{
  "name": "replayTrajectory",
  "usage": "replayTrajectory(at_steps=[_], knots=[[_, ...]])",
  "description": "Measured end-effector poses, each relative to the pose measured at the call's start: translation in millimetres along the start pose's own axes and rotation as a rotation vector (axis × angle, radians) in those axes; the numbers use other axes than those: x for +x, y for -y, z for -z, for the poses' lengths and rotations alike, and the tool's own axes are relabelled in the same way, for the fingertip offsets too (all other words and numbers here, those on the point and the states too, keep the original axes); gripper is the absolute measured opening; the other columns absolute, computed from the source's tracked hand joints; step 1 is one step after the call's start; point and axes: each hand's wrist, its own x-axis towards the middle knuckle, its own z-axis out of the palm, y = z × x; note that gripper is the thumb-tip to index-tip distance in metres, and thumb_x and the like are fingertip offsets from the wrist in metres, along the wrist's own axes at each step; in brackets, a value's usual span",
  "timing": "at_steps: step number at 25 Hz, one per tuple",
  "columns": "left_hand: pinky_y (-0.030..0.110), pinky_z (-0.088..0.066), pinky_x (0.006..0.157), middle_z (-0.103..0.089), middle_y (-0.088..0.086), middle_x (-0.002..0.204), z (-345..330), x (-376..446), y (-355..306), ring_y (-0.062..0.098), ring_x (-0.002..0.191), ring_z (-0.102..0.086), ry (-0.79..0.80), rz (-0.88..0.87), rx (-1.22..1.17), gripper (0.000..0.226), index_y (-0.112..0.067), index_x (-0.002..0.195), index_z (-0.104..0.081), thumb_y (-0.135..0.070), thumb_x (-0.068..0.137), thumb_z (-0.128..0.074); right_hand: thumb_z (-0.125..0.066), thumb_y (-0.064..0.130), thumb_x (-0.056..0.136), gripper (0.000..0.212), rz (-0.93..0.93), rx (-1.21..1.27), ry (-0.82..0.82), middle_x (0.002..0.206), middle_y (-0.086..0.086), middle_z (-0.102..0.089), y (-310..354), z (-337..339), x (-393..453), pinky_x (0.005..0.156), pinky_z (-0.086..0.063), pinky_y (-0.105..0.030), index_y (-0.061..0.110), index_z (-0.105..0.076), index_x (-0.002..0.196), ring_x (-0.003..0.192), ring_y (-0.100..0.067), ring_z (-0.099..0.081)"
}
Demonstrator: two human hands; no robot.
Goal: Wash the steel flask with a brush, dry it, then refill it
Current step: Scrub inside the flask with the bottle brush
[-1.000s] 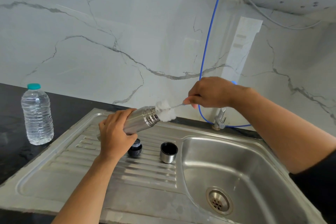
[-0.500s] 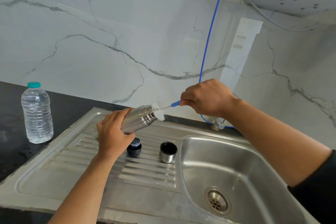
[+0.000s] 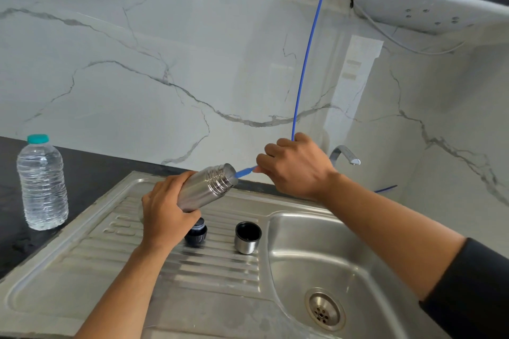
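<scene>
My left hand (image 3: pixel 165 212) grips the steel flask (image 3: pixel 208 188) round its lower body, tilted with the open mouth pointing up and right, above the ribbed drainboard (image 3: pixel 82 264). My right hand (image 3: pixel 296 168) pinches the blue handle of the brush (image 3: pixel 245 172). The brush's white head is hidden inside the flask's mouth. The flask's dark stopper (image 3: pixel 196 234) and its steel cup lid (image 3: pixel 247 237), open side up, stand on the drainboard below the flask.
A clear water bottle (image 3: pixel 41 184) with a teal cap stands on the black counter at the left. The sink basin (image 3: pixel 344 270) with its drain lies at the right, the tap (image 3: pixel 345 155) behind it. A blue hose (image 3: pixel 307 44) hangs down the marble wall.
The white brush head, outside the flask's mouth one second ago, has gone fully inside. My right hand has moved left toward the flask. My left hand keeps its hold.
</scene>
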Motion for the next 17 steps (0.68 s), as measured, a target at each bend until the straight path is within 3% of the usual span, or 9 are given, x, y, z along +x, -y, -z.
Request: replayTrajectory(at_steps=[1, 4, 5, 6, 9, 11, 12, 15, 17], knots=[[0.045, -0.043, 0.086, -0.066, -0.006, 0.112, 1, 0, 0, 0.024, 0.103, -0.06, -0.001, -0.026, 0.011, 0.085, -0.023, 0.129, -0.062, -0.004, 0.049, -0.086, -0.051, 0.043, 0.104, 0.033, -0.03, 0.128, 0.123, 0.065, 0.004, -0.046, -4, 5, 3, 0.057, -0.029, -0.031, 0.02, -0.061, 0.082, 0.059, -0.025, -0.052], [0.047, -0.041, 0.088, -0.068, -0.005, 0.114, 1, 0, -2, 0.026, 0.105, -0.061, 0.03, -0.112, 0.071, 0.088, -0.026, 0.13, -0.062, -0.006, 0.048, -0.087, -0.038, 0.051, 0.107, 0.049, -0.359, 0.717, 0.737, 0.07, 0.001, -0.05, -18, 22, 18, 0.067, -0.037, -0.033, 0.016, -0.058, 0.078, 0.066, -0.019, -0.045], [0.046, -0.041, 0.088, -0.068, -0.005, 0.114, 1, -1, -2, 0.026, 0.105, -0.061, 0.04, -0.12, 0.085, 0.088, -0.026, 0.13, -0.062, -0.007, 0.048, -0.087, -0.039, 0.052, 0.107, 0.051, -0.373, 0.75, 0.8, 0.071, 0.0, -0.053, -21, 21, 21, 0.068, -0.037, -0.032, 0.016, -0.056, 0.076, 0.066, -0.019, -0.047], [0.045, -0.04, 0.087, -0.067, -0.006, 0.114, 1, 0, -1, 0.025, 0.105, -0.061, 0.044, -0.108, 0.089, 0.088, -0.027, 0.13, -0.062, -0.007, 0.048, -0.087, -0.04, 0.054, 0.106, 0.048, -0.344, 0.663, 0.765, 0.075, 0.0, -0.057, -19, 18, 19, 0.068, -0.039, -0.032, 0.017, -0.057, 0.08, 0.068, -0.02, -0.052], [0.042, -0.04, 0.086, -0.065, -0.008, 0.111, 0, 1, 1, 0.023, 0.103, -0.06, 0.034, 0.001, 0.007, 0.085, -0.026, 0.13, -0.061, -0.007, 0.051, -0.087, -0.061, 0.05, 0.098, 0.029, -0.023, 0.013, 0.149, 0.08, 0.0, -0.062, -3, -1, 4, 0.059, -0.037, -0.031, 0.02, -0.063, 0.096, 0.065, -0.024, -0.061], [0.039, -0.038, 0.085, -0.065, -0.008, 0.111, -1, 0, 1, 0.021, 0.101, -0.059, 0.046, 0.018, -0.041, 0.085, -0.025, 0.13, -0.06, -0.006, 0.052, -0.087, -0.064, 0.042, 0.098, 0.024, 0.053, -0.072, -0.01, 0.072, 0.0, -0.057, 4, 2, 4, 0.054, -0.031, -0.03, 0.02, -0.068, 0.092, 0.057, -0.025, -0.055], [0.04, -0.039, 0.085, -0.065, -0.009, 0.11, -1, -1, 0, 0.021, 0.101, -0.059, 0.06, 0.003, -0.05, 0.085, -0.026, 0.13, -0.06, -0.007, 0.052, -0.087, -0.057, 0.045, 0.102, 0.028, 0.038, 0.021, 0.045, 0.073, 0.001, -0.054, 2, 6, 8, 0.055, -0.032, -0.03, 0.021, -0.069, 0.095, 0.06, -0.025, -0.054], [0.045, -0.045, 0.087, -0.065, -0.012, 0.11, 4, -1, -5, 0.021, 0.099, -0.061, 0.072, -0.089, -0.048, 0.084, -0.03, 0.128, -0.061, -0.011, 0.049, -0.082, -0.042, 0.056, 0.104, 0.046, -0.331, 0.657, 0.72, 0.075, 0.003, -0.051, -20, 29, 20, 0.061, -0.037, -0.029, 0.024, -0.072, 0.092, 0.062, -0.017, -0.048], [0.046, -0.044, 0.089, -0.065, -0.012, 0.112, 4, -1, -8, 0.021, 0.102, -0.061, 0.09, -0.138, -0.013, 0.084, -0.031, 0.129, -0.061, -0.012, 0.049, -0.081, -0.042, 0.056, 0.104, 0.049, -0.398, 0.79, 0.928, 0.072, 0.002, -0.051, -29, 32, 26, 0.061, -0.037, -0.028, 0.021, -0.073, 0.088, 0.057, -0.014, -0.044]])
